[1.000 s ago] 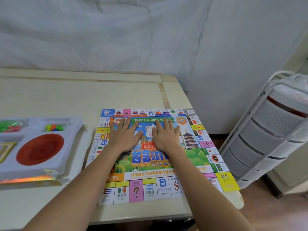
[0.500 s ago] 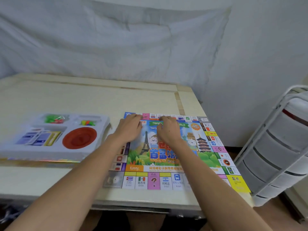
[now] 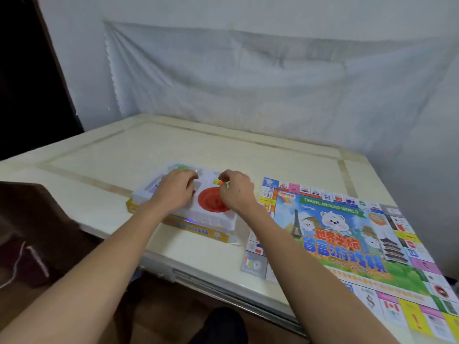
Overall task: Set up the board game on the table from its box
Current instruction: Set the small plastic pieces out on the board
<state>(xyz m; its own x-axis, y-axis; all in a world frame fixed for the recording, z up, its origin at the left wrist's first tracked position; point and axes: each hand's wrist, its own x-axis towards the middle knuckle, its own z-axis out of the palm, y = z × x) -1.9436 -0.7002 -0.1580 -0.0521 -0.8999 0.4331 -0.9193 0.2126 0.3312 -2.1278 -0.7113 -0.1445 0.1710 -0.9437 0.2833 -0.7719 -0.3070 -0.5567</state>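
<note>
The colourful game board [image 3: 347, 234] lies unfolded and flat on the right part of the table. To its left stands the yellow game box [image 3: 198, 230] with a white plastic tray [image 3: 213, 219] in it. The tray holds a round red dish [image 3: 210, 203], small coloured pieces [image 3: 217, 181] and something green [image 3: 182, 167] at the back. My left hand [image 3: 175, 191] hovers over the tray's left compartments with its fingers curled. My right hand [image 3: 236, 191] is over the tray's right side, fingertips curled at the coloured pieces. What either hand holds is hidden.
The cream table [image 3: 198, 150] stretches bare behind the box to a white cloth [image 3: 248, 83] on the wall. A dark brown piece of furniture [image 3: 32, 232] stands at the left, below the table's edge. The board's near corner overhangs the table front.
Both hands have left the game board and moved left onto the tray in the box. My view has swung left, so the board now sits at the right.
</note>
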